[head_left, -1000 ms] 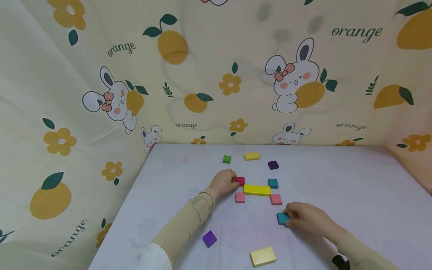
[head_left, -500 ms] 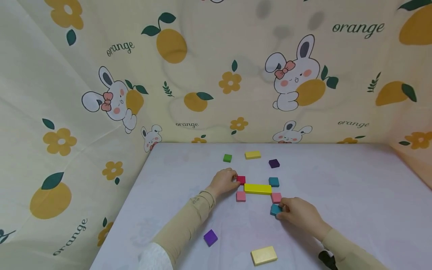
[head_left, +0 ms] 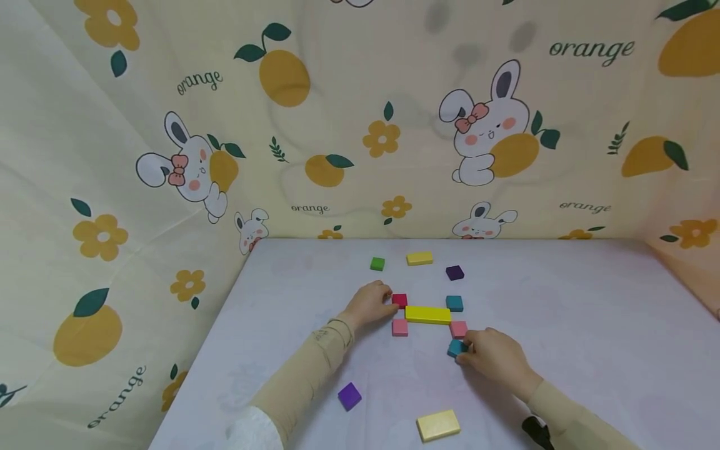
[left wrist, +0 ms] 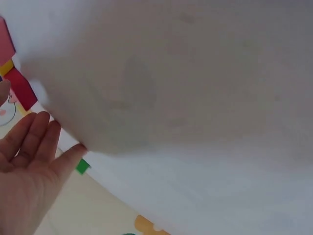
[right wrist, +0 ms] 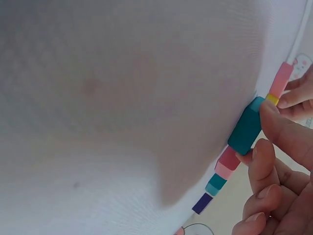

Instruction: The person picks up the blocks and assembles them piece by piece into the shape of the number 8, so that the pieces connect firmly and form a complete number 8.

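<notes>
A person's right hand (head_left: 497, 357) pinches 1 teal block (head_left: 455, 348) just beside the near side of the right pink block (head_left: 458, 329); the left hand (head_left: 368, 304) is at a red block (head_left: 400, 300), its grip unclear, by a yellow bar's (head_left: 427, 315) far left end.

Leaving room right of the right hand (head_left: 497, 357).
Being hemmed in by a pink block (head_left: 458, 329) just beyond the grip, a yellow bar (head_left: 427, 314) beyond-left, the left hand (head_left: 368, 304) farther left.
</notes>
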